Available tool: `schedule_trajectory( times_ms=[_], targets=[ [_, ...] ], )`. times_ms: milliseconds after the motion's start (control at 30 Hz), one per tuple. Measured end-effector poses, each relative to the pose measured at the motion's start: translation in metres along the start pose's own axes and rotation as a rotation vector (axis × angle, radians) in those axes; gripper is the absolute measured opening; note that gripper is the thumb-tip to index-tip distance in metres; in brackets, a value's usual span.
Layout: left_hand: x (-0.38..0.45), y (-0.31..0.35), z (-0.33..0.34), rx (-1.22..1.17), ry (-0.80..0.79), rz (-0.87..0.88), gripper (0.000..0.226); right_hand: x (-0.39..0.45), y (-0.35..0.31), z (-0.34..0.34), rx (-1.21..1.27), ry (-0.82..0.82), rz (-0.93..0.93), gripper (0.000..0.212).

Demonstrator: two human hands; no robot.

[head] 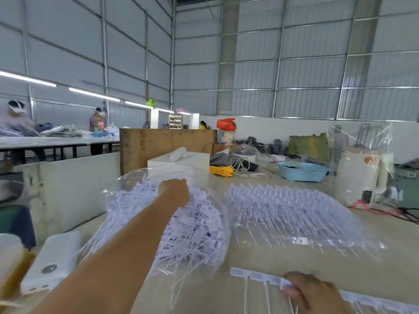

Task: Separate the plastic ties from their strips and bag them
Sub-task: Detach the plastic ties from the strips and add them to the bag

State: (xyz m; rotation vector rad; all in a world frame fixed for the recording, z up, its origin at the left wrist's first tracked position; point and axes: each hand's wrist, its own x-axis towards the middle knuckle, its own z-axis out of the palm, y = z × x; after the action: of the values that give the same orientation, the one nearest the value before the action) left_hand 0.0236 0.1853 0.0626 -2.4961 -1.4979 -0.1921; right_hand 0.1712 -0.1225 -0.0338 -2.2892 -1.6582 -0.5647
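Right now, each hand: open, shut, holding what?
Left hand: in the clear plastic bag of loose white ties; grip hidden.
Right hand: gripping white plastic tie strip.

one view only, worn on the person's head, so nothing is shared with another. it looks forward and slightly down across the table [260, 264], close above its near edge. beyond the table it takes in the wooden board [158, 146], the far wall and much of the roof.
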Motion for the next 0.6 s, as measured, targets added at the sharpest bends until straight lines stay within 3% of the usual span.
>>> schedule_trajectory(
  times_ms=[100,167,200,300,333,400,467,500,600],
  targets=[
    [0.002,0.002,0.007,-0.138,0.019,-0.138,0.074,-0.003,-0.005,-0.003,0.15,0.164,0.007,0.036],
    [-0.002,0.005,0.01,-0.169,0.057,-0.069,0.079,-0.003,-0.004,0.005,0.171,0.245,0.021,0.053],
    [-0.004,0.006,0.01,-0.181,0.048,-0.013,0.078,-0.004,-0.005,0.005,0.189,0.238,0.002,0.055],
    [-0.009,0.004,-0.002,-0.239,-0.03,0.053,0.067,-0.004,-0.005,-0.004,0.162,0.159,-0.065,0.021],
    [-0.012,0.002,-0.008,-0.247,-0.059,0.06,0.066,-0.001,0.002,0.0,0.207,0.178,-0.024,0.018],
    [-0.022,0.001,-0.019,-0.217,-0.122,0.097,0.065,0.002,0.012,-0.001,0.31,0.02,0.106,0.022],
    [-0.03,0.002,-0.026,-0.134,-0.166,0.14,0.061,0.007,0.012,-0.008,0.395,-0.079,0.095,0.012],
    [-0.034,0.002,-0.029,-0.092,-0.173,0.152,0.058,0.007,0.011,-0.013,0.426,-0.065,0.078,0.01],
    [-0.042,0.004,-0.034,0.017,-0.064,0.129,0.051,0.006,0.01,-0.025,0.467,-0.012,0.076,0.037]
  ],
)
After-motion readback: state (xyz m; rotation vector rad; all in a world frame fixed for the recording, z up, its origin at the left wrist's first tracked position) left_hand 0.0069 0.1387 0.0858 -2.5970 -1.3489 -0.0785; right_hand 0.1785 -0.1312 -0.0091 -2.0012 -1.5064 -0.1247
